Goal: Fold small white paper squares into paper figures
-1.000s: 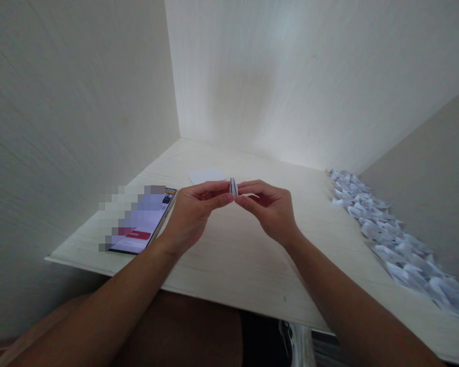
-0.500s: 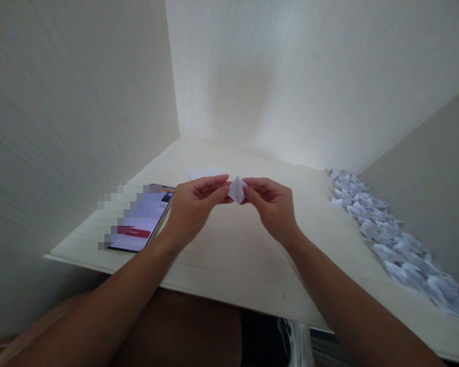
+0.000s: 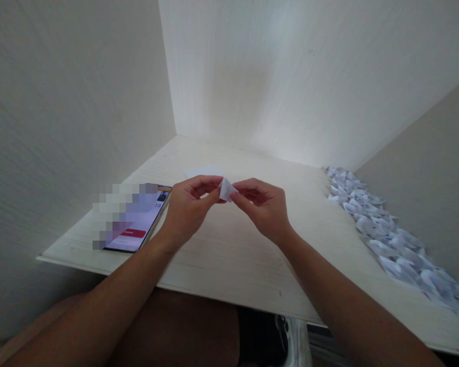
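Observation:
A small folded piece of white paper (image 3: pixel 226 190) is held up above the table between my two hands. My left hand (image 3: pixel 193 200) pinches its left side between thumb and fingers. On the other side, the thumb and index finger of my right hand (image 3: pixel 263 204) grip the lower right edge. The paper looks tilted, with a pointed top and a crease down it. My fingertips hide its edges and back.
A phone (image 3: pixel 137 224) with a lit, partly blurred screen lies left of my left hand. Flat white paper (image 3: pixel 202 171) rests behind my hands. Many folded white paper pieces (image 3: pixel 390 239) line the right side of the table (image 3: pixel 229 265). Walls enclose the back and sides.
The folded paper has turned and tilted, and its point now leans left. My right thumb has shifted to its lower right edge. The whole view has moved slightly.

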### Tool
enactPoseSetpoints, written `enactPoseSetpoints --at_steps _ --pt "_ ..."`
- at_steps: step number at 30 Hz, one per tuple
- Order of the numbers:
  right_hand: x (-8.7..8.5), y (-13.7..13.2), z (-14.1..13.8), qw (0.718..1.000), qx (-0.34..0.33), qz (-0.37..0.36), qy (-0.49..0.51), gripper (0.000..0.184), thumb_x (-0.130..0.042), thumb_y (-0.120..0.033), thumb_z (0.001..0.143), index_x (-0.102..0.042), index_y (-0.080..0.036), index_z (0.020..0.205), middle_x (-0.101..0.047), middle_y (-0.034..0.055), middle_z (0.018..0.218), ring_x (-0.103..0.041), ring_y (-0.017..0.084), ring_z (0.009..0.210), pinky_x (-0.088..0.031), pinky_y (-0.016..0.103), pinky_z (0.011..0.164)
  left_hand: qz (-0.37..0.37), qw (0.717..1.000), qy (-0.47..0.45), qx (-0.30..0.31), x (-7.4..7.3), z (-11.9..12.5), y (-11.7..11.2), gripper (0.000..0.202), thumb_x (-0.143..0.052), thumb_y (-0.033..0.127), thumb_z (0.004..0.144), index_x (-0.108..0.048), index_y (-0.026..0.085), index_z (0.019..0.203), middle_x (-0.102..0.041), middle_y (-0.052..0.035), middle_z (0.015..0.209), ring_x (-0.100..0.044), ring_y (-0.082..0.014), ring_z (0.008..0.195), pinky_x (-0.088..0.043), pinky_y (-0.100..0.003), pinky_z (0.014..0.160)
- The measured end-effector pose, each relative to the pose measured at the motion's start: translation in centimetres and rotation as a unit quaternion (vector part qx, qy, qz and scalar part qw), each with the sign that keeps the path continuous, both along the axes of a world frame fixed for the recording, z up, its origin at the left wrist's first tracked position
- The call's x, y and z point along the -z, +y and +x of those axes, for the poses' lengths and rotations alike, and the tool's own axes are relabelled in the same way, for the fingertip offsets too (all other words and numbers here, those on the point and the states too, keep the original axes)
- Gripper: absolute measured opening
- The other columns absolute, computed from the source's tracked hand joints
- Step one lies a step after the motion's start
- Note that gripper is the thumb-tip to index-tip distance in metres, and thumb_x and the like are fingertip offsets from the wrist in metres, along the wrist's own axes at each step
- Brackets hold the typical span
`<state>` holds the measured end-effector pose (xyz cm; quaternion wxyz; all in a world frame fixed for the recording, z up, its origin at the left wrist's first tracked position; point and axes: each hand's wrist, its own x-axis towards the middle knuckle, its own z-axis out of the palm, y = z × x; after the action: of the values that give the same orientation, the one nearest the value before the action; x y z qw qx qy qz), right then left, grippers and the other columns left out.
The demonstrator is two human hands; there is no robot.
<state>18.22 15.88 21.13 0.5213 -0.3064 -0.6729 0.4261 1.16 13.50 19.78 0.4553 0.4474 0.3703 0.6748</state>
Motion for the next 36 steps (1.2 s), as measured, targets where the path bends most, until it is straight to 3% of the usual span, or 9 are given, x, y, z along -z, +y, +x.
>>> enactPoseSetpoints --at_steps 7,11,14,17,20,23,26,29,36 --pt "0.0 0.0 0.1 0.998 -0.033 0.058 -0.008 0.009 -0.084 -0.03 0.088 -0.084 -0.031 0.097 -0.08 0.0037 0.108 -0.075 0.02 0.1 -0.065 0.036 0.082 -0.004 0.999 -0.035 0.001 0.2 0.0 0.0 0.032 -0.097 0.03 0.067 -0.082 0.018 0.092 -0.082 -0.0052 0.086 -0.079 -0.022 0.081 -0.068 -0.041 0.081" --pt "0.1 0.1 0.0 0.99 -0.011 0.134 -0.05 0.015 -0.084 -0.022 0.087 -0.085 -0.032 0.098 -0.081 0.0026 0.107 -0.075 0.017 0.094 -0.065 0.033 0.076 -0.022 0.999 -0.043 -0.011 -0.2 0.4 -0.4 0.031 -0.097 0.03 0.066 -0.081 0.017 0.091 -0.081 -0.0046 0.081 -0.079 -0.0242 0.081 -0.069 -0.046 0.083" --pt "0.0 0.1 0.0 0.982 0.013 0.174 -0.066 0.016 -0.083 -0.019 0.087 -0.085 -0.031 0.098 -0.082 0.0026 0.104 -0.075 0.016 0.09 -0.064 0.031 0.075 -0.029 0.998 -0.056 -0.011 -0.5 0.7 -0.6 0.033 -0.097 0.028 0.064 -0.081 0.016 0.09 -0.081 -0.0054 0.083 -0.079 -0.0244 0.081 -0.068 -0.045 0.082" --pt "0.0 0.0 0.0 0.984 0.025 0.162 -0.065 0.015 -0.081 -0.019 0.088 -0.085 -0.031 0.098 -0.082 0.0031 0.104 -0.075 0.017 0.09 -0.064 0.031 0.074 -0.02 0.997 -0.068 -0.002 -0.7 0.6 -0.7 0.036 -0.097 0.023 0.063 -0.081 0.016 0.093 -0.081 -0.0054 0.089 -0.078 -0.0209 0.08 -0.068 -0.038 0.077" --pt "-0.1 -0.1 0.0 0.995 0.013 0.095 -0.036 0.012 -0.083 -0.023 0.087 -0.085 -0.03 0.096 -0.082 0.0029 0.098 -0.074 0.017 0.086 -0.062 0.033 0.075 -0.014 0.997 -0.068 0.017 -0.9 0.3 -0.8 0.045 -0.097 0.019 0.062 -0.081 0.02 0.104 -0.082 -0.0044 0.1 -0.075 -0.0159 0.078 -0.066 -0.029 0.069" --pt "-0.1 0.1 0.0 0.999 -0.036 -0.022 0.028 0.012 -0.088 -0.026 0.081 -0.085 -0.028 0.092 -0.082 0.001 0.09 -0.073 0.016 0.08 -0.061 0.034 0.077 -0.02 0.998 -0.053 0.031 -0.9 0.3 -0.8 0.037 -0.096 0.02 0.066 -0.083 0.02 0.101 -0.082 -0.0049 0.099 -0.075 -0.0152 0.078 -0.065 -0.027 0.067" --pt "0.0 0.3 -0.1 0.987 -0.064 -0.12 0.086 0.015 -0.091 -0.027 0.076 -0.084 -0.028 0.089 -0.082 0.0001 0.091 -0.072 0.014 0.079 -0.059 0.033 0.076 -0.033 0.999 -0.034 0.019 -0.7 0.6 -0.9 0.03 -0.094 0.022 0.069 -0.084 0.018 0.097 -0.081 -0.0041 0.086 -0.075 -0.0156 0.075 -0.066 -0.03 0.072" --pt "0.1 0.4 -0.3 0.972 -0.079 -0.193 0.111 0.016 -0.091 -0.028 0.075 -0.084 -0.027 0.089 -0.081 0.0003 0.092 -0.072 0.014 0.08 -0.057 0.033 0.079 -0.044 0.999 0.006 0.001 -0.7 0.8 -1.0 0.035 -0.092 0.02 0.069 -0.084 0.017 0.102 -0.08 -0.0035 0.078 -0.075 -0.0159 0.069 -0.065 -0.032 0.073" --pt "-0.2 -0.2 -0.5 0.932 -0.089 -0.32 0.146 0.016 -0.091 -0.023 0.069 -0.079 -0.025 0.08 -0.078 -0.0024 0.083 -0.071 0.013 0.077 -0.054 0.03 0.076 -0.042 0.994 0.094 -0.039 -0.6 0.4 -0.8 0.046 -0.087 0.014 0.066 -0.079 0.014 0.111 -0.08 -0.0046 0.082 -0.075 -0.0174 0.069 -0.064 -0.03 0.069"
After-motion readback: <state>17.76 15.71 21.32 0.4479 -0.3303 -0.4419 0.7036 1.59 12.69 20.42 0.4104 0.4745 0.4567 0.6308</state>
